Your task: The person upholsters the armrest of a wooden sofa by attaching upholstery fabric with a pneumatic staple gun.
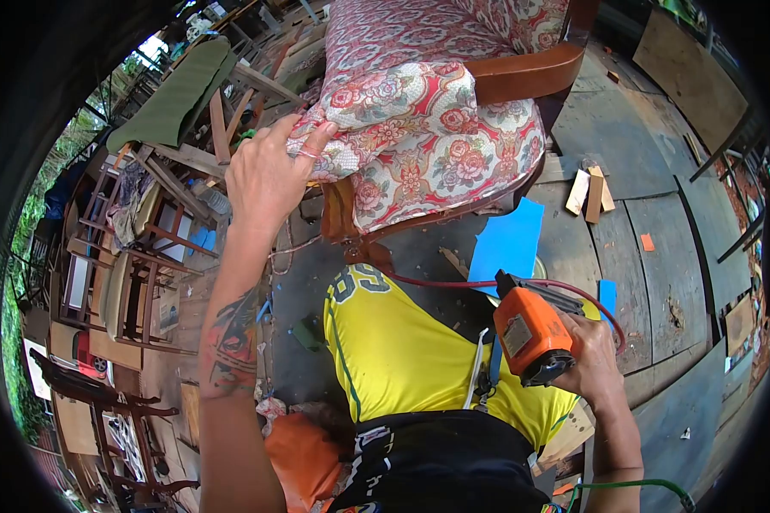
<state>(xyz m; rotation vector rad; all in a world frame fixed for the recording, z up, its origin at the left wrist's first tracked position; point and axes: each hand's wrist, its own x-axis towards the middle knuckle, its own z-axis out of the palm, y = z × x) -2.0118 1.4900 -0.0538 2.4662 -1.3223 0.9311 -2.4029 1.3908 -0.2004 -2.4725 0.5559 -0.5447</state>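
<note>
Floral upholstery of the armchair (419,111) is pinched by the left hand (269,171) at its front edge — below the chair, the right hand (595,359) grips an orange staple gun (530,329).

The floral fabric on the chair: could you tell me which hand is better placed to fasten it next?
Probably the right hand: it holds the orange staple gun, while the left hand pinches the floral fabric.

Floor (659,256): grey weathered planks are laid across the right half of the frame. A blue sheet (509,235) is spread at centre, with wood offcuts (592,192) placed just right of it. Bare chair frames (137,282) are stacked at left. A green cushion (180,94) is propped upper left. Daylit foliage (13,342) is seen at the far left edge.
</note>
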